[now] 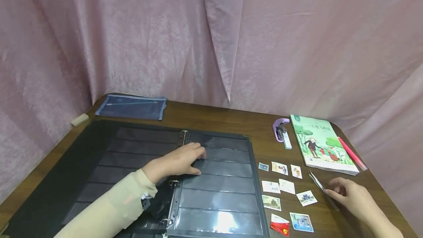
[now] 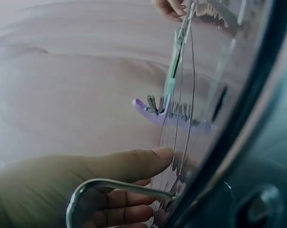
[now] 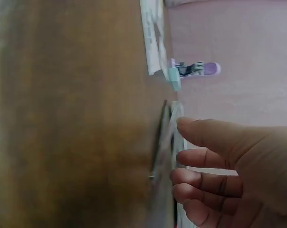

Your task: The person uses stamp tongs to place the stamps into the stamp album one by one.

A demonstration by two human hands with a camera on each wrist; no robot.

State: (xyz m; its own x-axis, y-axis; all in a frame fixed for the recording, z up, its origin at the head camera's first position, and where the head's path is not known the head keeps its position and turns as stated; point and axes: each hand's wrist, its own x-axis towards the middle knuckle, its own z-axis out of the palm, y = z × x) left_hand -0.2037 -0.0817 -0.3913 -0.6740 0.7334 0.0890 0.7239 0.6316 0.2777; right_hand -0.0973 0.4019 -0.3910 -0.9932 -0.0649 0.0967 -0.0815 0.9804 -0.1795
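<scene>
When viewed from the head camera, noted left hand (image 1: 183, 159) resting on the right-hand page (image 1: 221, 184) of an opened-out black ring album (image 1: 62, 179), just beside the metal rings (image 1: 174, 183). Logged thumb and fingers there as spread, thumb set apart, fingers slightly bent. In left wrist view, saw thumb tip meeting the clear page, with one curved ring across the fingers; cannot tell from this angle about any pinch on a page edge.

Noted right hand (image 1: 355, 195) just beside metal tweezers (image 1: 318, 182), on the table (image 1: 214, 118) to the right of the album. Recorded fingers as loosely curved; cannot tell contact from near-contact between thumb and tweezers. In right wrist view, found tweezers lying along the table, close to the thumb.

Counted nine small stamps (image 1: 301, 222) loose between album and tweezers, in rough rows, including a red-and-white stamp (image 1: 281, 227) near the album's edge. Beyond these, located purple-handled tool (image 1: 278, 130), then green illustrated book (image 1: 325, 142) with red pen (image 1: 353, 154) along its right edge. Behind the album, found blue pouch (image 1: 132, 108); at the table's left edge, small pale block (image 1: 79, 119). Saw pink curtain (image 1: 158, 39) behind everything.
</scene>
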